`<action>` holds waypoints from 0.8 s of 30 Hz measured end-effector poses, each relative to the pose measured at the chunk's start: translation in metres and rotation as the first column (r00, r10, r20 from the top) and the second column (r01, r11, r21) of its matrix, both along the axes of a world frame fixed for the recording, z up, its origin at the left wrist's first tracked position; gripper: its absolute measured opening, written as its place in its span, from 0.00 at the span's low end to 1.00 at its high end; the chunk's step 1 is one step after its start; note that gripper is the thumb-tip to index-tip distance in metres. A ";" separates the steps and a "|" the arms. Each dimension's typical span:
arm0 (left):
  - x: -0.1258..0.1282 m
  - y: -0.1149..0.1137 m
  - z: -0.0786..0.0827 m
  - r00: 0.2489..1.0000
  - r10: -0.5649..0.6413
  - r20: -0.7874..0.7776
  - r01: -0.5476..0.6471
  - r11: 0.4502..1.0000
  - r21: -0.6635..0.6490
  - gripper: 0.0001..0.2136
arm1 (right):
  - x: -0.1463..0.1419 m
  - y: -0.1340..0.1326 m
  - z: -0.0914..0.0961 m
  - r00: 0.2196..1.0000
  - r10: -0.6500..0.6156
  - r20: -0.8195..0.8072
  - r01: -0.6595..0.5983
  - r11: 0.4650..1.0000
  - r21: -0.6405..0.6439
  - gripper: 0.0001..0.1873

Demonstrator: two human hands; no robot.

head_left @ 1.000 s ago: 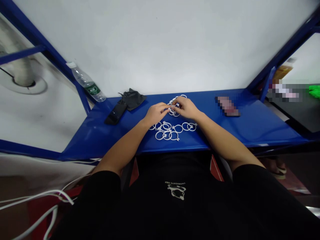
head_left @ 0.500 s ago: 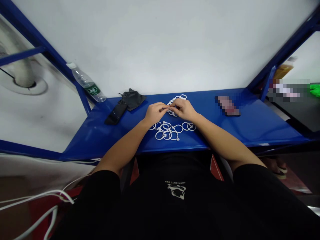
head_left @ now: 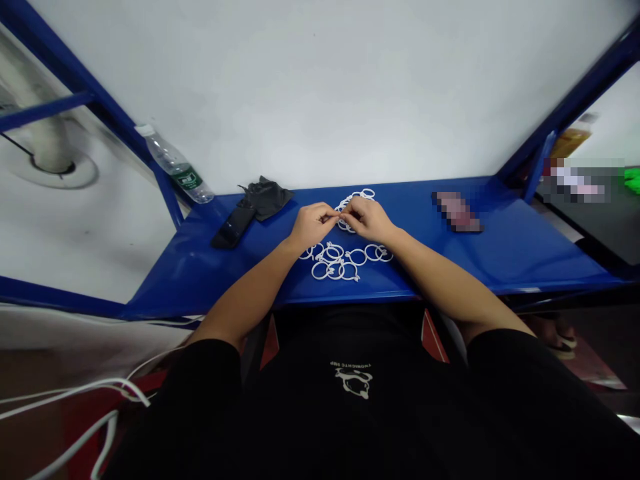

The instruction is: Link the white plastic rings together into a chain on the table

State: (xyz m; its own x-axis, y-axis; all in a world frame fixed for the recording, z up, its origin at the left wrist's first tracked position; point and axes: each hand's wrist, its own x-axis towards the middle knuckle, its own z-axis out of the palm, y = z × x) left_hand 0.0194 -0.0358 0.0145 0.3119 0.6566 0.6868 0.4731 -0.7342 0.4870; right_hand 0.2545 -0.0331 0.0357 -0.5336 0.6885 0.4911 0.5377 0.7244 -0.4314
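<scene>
My left hand (head_left: 311, 225) and my right hand (head_left: 367, 219) meet over the middle of a blue table (head_left: 500, 250). Both are closed in a pinch on one white plastic ring (head_left: 340, 217) held between their fingertips. Just behind the hands lies a small heap of loose white rings (head_left: 361, 195). In front of the hands, several white rings (head_left: 345, 260) lie flat in a row nearer the table's front edge.
A black phone (head_left: 231, 227) and a crumpled black cloth (head_left: 265, 197) lie at the left of the table. A clear water bottle (head_left: 175, 165) leans against the blue frame post. A blurred flat object (head_left: 456, 211) lies to the right. White cables (head_left: 95, 400) hang at lower left.
The two hands have drawn slightly closer together on the ring. Otherwise nothing has moved.
</scene>
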 end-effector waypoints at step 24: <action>-0.037 0.005 0.020 0.876 -0.271 -0.400 0.090 0.905 -0.415 0.15 | 0.034 0.024 0.018 0.922 -0.340 0.186 0.361 0.928 -0.088 0.21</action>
